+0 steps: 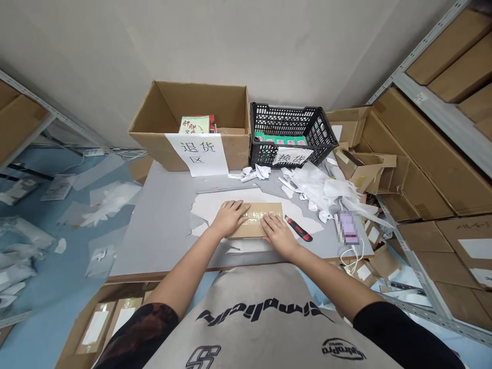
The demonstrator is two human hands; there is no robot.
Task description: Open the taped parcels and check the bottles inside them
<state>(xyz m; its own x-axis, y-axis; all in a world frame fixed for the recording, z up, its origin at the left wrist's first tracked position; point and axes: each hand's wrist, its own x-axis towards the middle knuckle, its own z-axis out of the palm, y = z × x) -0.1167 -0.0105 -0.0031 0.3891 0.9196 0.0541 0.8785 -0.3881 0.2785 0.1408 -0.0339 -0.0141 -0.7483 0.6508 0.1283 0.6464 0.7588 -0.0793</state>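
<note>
A flat brown cardboard parcel (258, 219) with clear tape along its top lies on the grey table (161, 225). My left hand (229, 217) rests flat on the parcel's left end, fingers stretched out over the tape. My right hand (277, 233) lies flat on its right end, fingers spread. Neither hand grips anything. A red and black box cutter (299, 228) sits on the table just right of my right hand.
A large open cardboard box (192, 125) with a paper sign and a black plastic crate (288, 134) stand at the table's back. Torn white paper and bags (319, 189) lie at right, beside a phone (349, 227). Cardboard boxes fill metal shelves (434, 118) on the right.
</note>
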